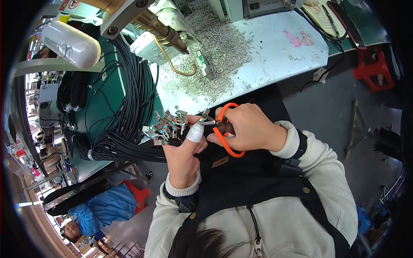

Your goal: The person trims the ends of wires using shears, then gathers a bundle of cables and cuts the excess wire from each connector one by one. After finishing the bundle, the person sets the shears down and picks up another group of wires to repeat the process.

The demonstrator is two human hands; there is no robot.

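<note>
My left hand [183,159] is closed at the middle of the view, with white tape wrapped round one digit. Between its fingertips it pinches a cable end with a small metal connector [205,114]. My right hand [251,127] grips a pair of pliers with curved orange handles [229,149]. Their silver jaws reach the connector beside the taped digit; whether they touch it I cannot tell. Left of my hands, several metal connectors with coloured wires [165,124] stick out in a cluster from black cable ends.
A thick bundle of black cables [133,81] lies along the green table at left. Ahead, many small metal pieces [215,51] cover part of a pale machine table [275,51], below a machine head [161,32]. Red stools stand right and lower left; a person in blue [105,206] is at lower left.
</note>
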